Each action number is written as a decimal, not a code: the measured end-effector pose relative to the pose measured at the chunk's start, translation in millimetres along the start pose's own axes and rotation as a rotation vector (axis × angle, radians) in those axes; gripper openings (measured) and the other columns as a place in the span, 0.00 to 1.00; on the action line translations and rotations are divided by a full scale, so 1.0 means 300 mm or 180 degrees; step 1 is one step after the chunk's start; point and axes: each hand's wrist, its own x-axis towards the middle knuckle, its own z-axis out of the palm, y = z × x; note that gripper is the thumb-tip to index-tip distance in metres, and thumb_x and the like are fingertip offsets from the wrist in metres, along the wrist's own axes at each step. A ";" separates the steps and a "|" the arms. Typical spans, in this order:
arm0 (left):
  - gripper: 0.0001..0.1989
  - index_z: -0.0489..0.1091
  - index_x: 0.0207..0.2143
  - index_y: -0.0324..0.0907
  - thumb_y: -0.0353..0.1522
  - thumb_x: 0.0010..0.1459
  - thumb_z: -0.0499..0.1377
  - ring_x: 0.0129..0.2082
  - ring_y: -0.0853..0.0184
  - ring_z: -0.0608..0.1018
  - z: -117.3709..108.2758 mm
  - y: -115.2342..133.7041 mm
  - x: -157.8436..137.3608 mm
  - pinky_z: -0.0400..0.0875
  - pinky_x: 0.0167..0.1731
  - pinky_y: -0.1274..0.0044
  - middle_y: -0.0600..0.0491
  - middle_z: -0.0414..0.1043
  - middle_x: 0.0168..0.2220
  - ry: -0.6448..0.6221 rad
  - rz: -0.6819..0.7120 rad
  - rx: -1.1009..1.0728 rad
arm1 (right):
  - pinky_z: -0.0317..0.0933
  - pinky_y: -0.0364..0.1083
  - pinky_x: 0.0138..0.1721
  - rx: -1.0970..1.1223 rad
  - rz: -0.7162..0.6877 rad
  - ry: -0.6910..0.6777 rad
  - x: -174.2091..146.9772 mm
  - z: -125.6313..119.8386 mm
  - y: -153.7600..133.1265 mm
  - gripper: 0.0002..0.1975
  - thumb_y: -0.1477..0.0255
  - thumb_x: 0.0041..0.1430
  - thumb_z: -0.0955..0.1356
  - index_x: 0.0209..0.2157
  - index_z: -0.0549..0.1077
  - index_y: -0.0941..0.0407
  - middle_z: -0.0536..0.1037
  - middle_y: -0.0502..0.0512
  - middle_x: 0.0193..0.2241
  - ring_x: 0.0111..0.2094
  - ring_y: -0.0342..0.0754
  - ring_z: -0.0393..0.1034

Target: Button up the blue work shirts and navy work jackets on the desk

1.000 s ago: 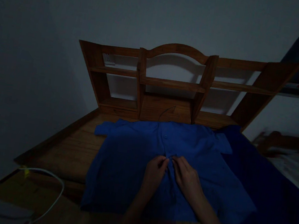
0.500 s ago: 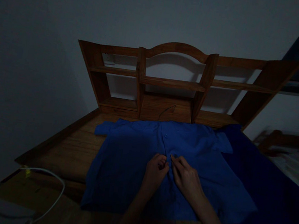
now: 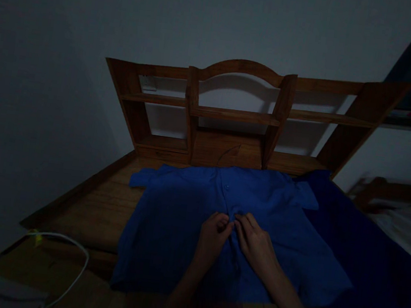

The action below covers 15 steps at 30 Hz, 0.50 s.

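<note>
A blue short-sleeved shirt [image 3: 176, 210] lies spread out, front side up, on a wooden surface. A button [image 3: 227, 187] shows on its front strip above my hands. My left hand [image 3: 214, 230] has its fingers curled in a pinch on the front edge of the shirt. Close beside it, my right hand [image 3: 253, 237] pinches the same strip, its fingertips nearly meeting those of the left. Whatever small part lies between the fingertips is hidden, and the light is dim.
Behind the shirt stands a wooden shelf unit [image 3: 238, 115] against the wall. Dark blue cloth [image 3: 371, 264] lies under the shirt's right side. A white cable [image 3: 83, 249] loops at the lower left, over the edge of the wooden surface [image 3: 89, 210].
My right hand's fingertips have shifted slightly and come closer to the left ones at the front strip. The shirt lies nearly as before; the view has moved a little.
</note>
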 end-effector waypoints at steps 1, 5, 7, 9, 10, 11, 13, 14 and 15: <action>0.05 0.69 0.29 0.41 0.33 0.53 0.56 0.27 0.72 0.70 -0.001 0.000 0.000 0.63 0.29 0.81 0.56 0.67 0.26 0.0003 -0.0021 0.0021 | 0.66 0.43 0.36 0.0021 0.0006 0.0007 0.000 -0.002 -0.001 0.15 0.71 0.65 0.55 0.50 0.65 0.55 0.70 0.56 0.42 0.36 0.45 0.71; 0.04 0.70 0.29 0.41 0.30 0.51 0.56 0.25 0.72 0.69 -0.008 0.007 0.002 0.62 0.28 0.81 0.56 0.66 0.25 -0.0019 -0.0043 0.0118 | 0.67 0.43 0.37 0.0080 -0.0073 -0.0015 -0.001 -0.007 -0.002 0.15 0.71 0.66 0.55 0.50 0.65 0.55 0.70 0.57 0.42 0.36 0.45 0.71; 0.04 0.70 0.30 0.41 0.29 0.51 0.55 0.25 0.72 0.69 -0.011 0.013 0.003 0.62 0.28 0.81 0.56 0.66 0.24 -0.0038 -0.0011 0.0127 | 0.67 0.43 0.36 0.0095 -0.0114 -0.0042 -0.001 -0.007 0.000 0.16 0.71 0.65 0.55 0.51 0.64 0.55 0.70 0.57 0.42 0.36 0.45 0.71; 0.05 0.71 0.30 0.41 0.29 0.51 0.55 0.24 0.72 0.68 -0.011 0.017 0.003 0.62 0.28 0.80 0.56 0.65 0.24 -0.0040 0.0036 0.0149 | 0.67 0.43 0.37 0.0095 -0.0146 -0.0065 -0.001 -0.005 0.002 0.16 0.71 0.65 0.55 0.52 0.64 0.55 0.70 0.57 0.42 0.36 0.45 0.71; 0.05 0.71 0.29 0.41 0.29 0.51 0.55 0.24 0.72 0.68 -0.010 0.017 0.003 0.62 0.28 0.80 0.56 0.65 0.24 -0.0043 0.0063 0.0160 | 0.67 0.43 0.37 0.0090 -0.0161 -0.0073 -0.001 -0.004 0.004 0.16 0.71 0.65 0.55 0.52 0.64 0.55 0.70 0.57 0.42 0.36 0.45 0.71; 0.05 0.71 0.29 0.41 0.29 0.52 0.55 0.24 0.72 0.68 -0.009 0.016 0.002 0.62 0.27 0.80 0.56 0.64 0.24 -0.0050 0.0087 0.0167 | 0.67 0.44 0.37 0.0081 -0.0174 -0.0082 -0.001 -0.003 0.005 0.16 0.71 0.65 0.55 0.52 0.64 0.55 0.70 0.57 0.43 0.36 0.45 0.71; 0.05 0.71 0.29 0.41 0.30 0.52 0.55 0.25 0.72 0.68 -0.007 0.012 0.000 0.62 0.27 0.80 0.56 0.64 0.25 -0.0051 0.0120 0.0159 | 0.67 0.44 0.37 0.0046 -0.0180 -0.0086 0.000 -0.003 0.006 0.16 0.71 0.65 0.55 0.52 0.64 0.56 0.70 0.57 0.42 0.36 0.45 0.71; 0.05 0.71 0.29 0.41 0.31 0.52 0.55 0.25 0.72 0.68 -0.005 0.009 -0.001 0.62 0.27 0.80 0.56 0.64 0.25 -0.0044 0.0128 0.0146 | 0.67 0.44 0.36 0.0025 -0.0167 -0.0082 0.000 -0.003 0.007 0.16 0.71 0.65 0.55 0.51 0.64 0.56 0.71 0.57 0.42 0.35 0.45 0.71; 0.05 0.71 0.30 0.41 0.31 0.52 0.56 0.25 0.72 0.68 -0.003 0.006 -0.001 0.62 0.27 0.80 0.56 0.64 0.26 -0.0033 0.0126 0.0134 | 0.66 0.43 0.35 0.0002 -0.0148 -0.0068 0.000 -0.003 0.007 0.16 0.71 0.65 0.55 0.51 0.65 0.56 0.71 0.57 0.42 0.35 0.45 0.71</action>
